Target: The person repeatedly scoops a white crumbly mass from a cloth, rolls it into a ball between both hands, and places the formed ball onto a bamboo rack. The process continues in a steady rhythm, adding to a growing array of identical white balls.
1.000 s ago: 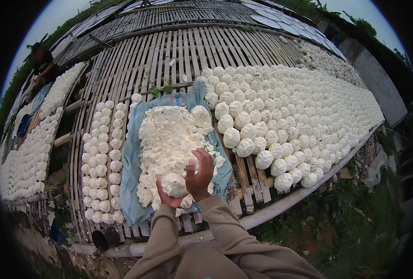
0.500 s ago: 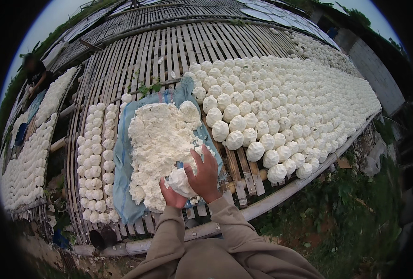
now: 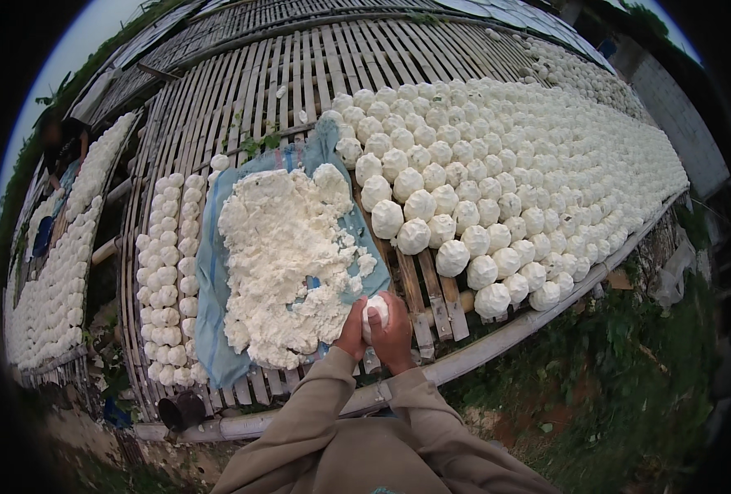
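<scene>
1. With left hand (image 3: 352, 333) and right hand (image 3: 397, 331) cupped around it, the white ball (image 3: 374, 314) is over the near edge of the slatted bamboo platform (image 3: 299, 70), just right of the pile's near end.
2. Ball: roundish, mostly covered by the hands.
3. White pile (image 3: 279, 239): crumbly, lumpy, uneven; lies on blue sheet (image 3: 214, 321), which shows through small gaps.
4. Right-hand balls (image 3: 464, 216), left-hand balls (image 3: 164, 276): white, knobbly, faceted, set in rows.
5. Fingers: clamped on the ball, one hand per side.
6. Brown sleeves (image 3: 320, 399): forearms reach forward, converging at the ball.
</scene>
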{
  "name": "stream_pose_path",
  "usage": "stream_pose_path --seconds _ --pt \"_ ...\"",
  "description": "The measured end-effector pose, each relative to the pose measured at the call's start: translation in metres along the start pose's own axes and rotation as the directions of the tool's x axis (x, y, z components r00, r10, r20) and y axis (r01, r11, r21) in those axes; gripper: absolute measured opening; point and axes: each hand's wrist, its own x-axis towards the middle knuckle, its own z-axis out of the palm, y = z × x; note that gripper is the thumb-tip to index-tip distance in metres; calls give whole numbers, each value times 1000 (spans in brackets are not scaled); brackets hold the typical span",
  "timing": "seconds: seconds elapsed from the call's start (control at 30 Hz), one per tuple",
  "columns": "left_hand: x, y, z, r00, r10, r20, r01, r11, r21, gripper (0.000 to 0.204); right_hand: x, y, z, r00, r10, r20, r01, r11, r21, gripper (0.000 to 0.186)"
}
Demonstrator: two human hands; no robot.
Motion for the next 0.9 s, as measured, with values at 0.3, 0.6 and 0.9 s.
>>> stream_pose_path --seconds 0.3,0.6,0.9 --pt "14 39 35 984 176 30 -178 951 252 80 65 116 -34 897 424 -127 -397 898 190 74" --pt "-45 77 -104 890 327 -318 -173 887 428 54 130 115 26 771 619 -149 -625 691 -364 99" --pt "55 283 -195 243 969 -46 -321 125 939 42 216 -79 278 714 -381 587 432 900 59 115"
